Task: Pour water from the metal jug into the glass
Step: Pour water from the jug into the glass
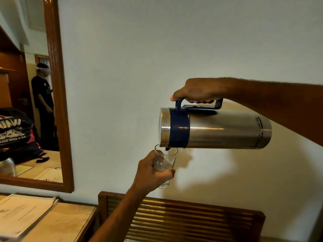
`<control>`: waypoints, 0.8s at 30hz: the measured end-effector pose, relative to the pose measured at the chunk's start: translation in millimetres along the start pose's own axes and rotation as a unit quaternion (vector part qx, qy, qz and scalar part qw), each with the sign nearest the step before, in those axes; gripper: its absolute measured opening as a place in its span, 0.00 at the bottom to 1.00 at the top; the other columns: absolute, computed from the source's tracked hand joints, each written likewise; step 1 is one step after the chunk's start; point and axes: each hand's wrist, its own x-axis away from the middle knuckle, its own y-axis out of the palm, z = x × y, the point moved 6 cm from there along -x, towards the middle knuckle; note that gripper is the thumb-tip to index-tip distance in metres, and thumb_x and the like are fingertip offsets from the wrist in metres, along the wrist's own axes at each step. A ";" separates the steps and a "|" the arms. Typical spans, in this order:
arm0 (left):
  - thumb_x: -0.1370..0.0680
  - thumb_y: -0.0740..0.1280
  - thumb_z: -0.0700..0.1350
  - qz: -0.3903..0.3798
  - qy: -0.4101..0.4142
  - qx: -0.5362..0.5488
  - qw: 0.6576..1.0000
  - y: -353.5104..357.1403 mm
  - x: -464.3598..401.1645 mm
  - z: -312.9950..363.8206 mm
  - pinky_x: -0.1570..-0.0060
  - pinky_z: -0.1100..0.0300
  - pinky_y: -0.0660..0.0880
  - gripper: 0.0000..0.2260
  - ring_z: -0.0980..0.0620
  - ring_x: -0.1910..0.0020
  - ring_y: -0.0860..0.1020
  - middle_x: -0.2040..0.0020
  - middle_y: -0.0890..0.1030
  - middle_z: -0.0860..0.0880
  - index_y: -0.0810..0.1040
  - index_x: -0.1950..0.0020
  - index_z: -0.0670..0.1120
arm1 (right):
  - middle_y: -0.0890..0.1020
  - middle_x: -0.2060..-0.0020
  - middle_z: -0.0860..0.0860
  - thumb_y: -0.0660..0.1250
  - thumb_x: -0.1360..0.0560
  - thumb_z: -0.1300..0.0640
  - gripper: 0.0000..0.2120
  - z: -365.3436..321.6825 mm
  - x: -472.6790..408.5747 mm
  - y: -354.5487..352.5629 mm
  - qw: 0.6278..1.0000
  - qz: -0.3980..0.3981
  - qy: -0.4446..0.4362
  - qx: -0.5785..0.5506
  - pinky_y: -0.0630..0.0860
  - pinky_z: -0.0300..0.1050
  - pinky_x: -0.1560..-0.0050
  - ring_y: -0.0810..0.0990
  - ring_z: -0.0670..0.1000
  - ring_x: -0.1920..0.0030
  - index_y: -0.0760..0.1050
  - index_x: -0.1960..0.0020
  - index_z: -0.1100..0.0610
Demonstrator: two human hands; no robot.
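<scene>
One left hand point(151, 173) round one glass point(165, 161), one metal jug point(215, 129) tipped above.

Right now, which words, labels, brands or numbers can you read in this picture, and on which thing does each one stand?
No text reads with certainty.
Dark bag in the mirror: large white letters, mirrored and partly cut off; only a fragment like "M U N T" shows, unsure.
Metal jug: dark marking near its base, too blurred to read.
Papers on the table: printed lines, too small to read.
Glass: no text seen.
</scene>
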 end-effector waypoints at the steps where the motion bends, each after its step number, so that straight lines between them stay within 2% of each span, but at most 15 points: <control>1: 0.37 0.77 0.57 0.000 0.000 -0.002 1.000 -0.1 0.6 -0.3 0.62 0.69 0.80 0.23 0.53 0.57 0.83 0.55 0.82 0.54 0.76 0.47 0.52 | 0.79 0.72 0.52 0.62 0.35 0.27 0.28 1.4 0.1 1.7 1.000 -0.006 0.014 -0.008 0.71 0.43 0.71 0.75 0.52 0.74 0.77 0.70 0.53; 3: 0.37 0.78 0.56 0.004 -0.003 0.000 1.000 -0.5 1.4 -0.3 0.62 0.67 0.81 0.23 0.51 0.56 0.83 0.55 0.83 0.54 0.76 0.47 0.52 | 0.71 0.81 0.47 0.62 0.34 0.29 0.29 5.8 0.2 5.5 0.998 -0.018 0.043 -0.037 0.64 0.41 0.75 0.65 0.48 0.81 0.71 0.80 0.53; 5: 0.37 0.78 0.55 0.012 -0.010 0.013 1.000 -3.0 1.7 0.7 0.63 0.67 0.81 0.20 0.53 0.56 0.83 0.56 0.83 0.55 0.76 0.49 0.56 | 0.68 0.83 0.47 0.63 0.34 0.30 0.30 10.9 0.2 7.3 0.997 -0.016 0.051 -0.055 0.62 0.41 0.75 0.62 0.48 0.82 0.69 0.82 0.53; 8: 0.38 0.77 0.55 0.019 -0.025 0.037 0.999 -7.0 2.0 3.4 0.65 0.70 0.79 0.19 0.61 0.55 0.83 0.59 0.82 0.59 0.75 0.51 0.58 | 0.67 0.83 0.47 0.63 0.32 0.32 0.30 19.3 3.7 9.4 0.995 -0.012 0.055 -0.088 0.61 0.41 0.75 0.62 0.47 0.82 0.68 0.82 0.53; 11: 0.39 0.77 0.56 0.027 -0.036 0.051 0.998 -9.2 3.0 4.7 0.66 0.72 0.78 0.19 0.65 0.54 0.82 0.59 0.83 0.62 0.76 0.51 0.59 | 0.67 0.83 0.48 0.64 0.30 0.34 0.29 27.1 8.0 10.4 0.991 -0.008 0.058 -0.118 0.60 0.41 0.75 0.61 0.47 0.82 0.68 0.81 0.53; 14: 0.38 0.78 0.55 0.029 -0.041 0.068 0.996 -6.9 3.9 5.7 0.65 0.72 0.79 0.18 0.65 0.54 0.83 0.57 0.83 0.68 0.76 0.51 0.61 | 0.67 0.83 0.48 0.64 0.29 0.35 0.30 34.3 11.5 10.2 0.989 0.001 0.067 -0.135 0.59 0.40 0.76 0.61 0.48 0.82 0.68 0.81 0.53; 17: 0.39 0.77 0.58 0.036 -0.048 0.089 0.994 -3.4 4.7 4.8 0.64 0.70 0.80 0.19 0.63 0.52 0.83 0.55 0.83 0.67 0.77 0.52 0.69 | 0.66 0.83 0.48 0.65 0.29 0.35 0.30 40.2 13.9 10.0 0.987 0.013 0.074 -0.143 0.58 0.40 0.75 0.60 0.48 0.83 0.67 0.80 0.54; 21: 0.40 0.77 0.59 0.040 -0.046 0.086 0.994 -0.6 2.5 6.3 0.63 0.69 0.80 0.20 0.62 0.52 0.83 0.55 0.83 0.66 0.76 0.51 0.68 | 0.65 0.80 0.52 0.65 0.34 0.31 0.29 46.4 18.9 10.0 0.987 0.008 0.083 -0.138 0.58 0.43 0.73 0.60 0.50 0.81 0.67 0.77 0.56; 24: 0.39 0.77 0.59 0.027 -0.037 0.071 0.996 2.3 1.1 7.2 0.65 0.70 0.80 0.20 0.64 0.52 0.83 0.55 0.82 0.67 0.76 0.51 0.68 | 0.66 0.82 0.51 0.64 0.32 0.32 0.30 49.0 20.4 10.4 0.988 0.003 0.085 -0.130 0.59 0.42 0.74 0.61 0.50 0.83 0.67 0.78 0.55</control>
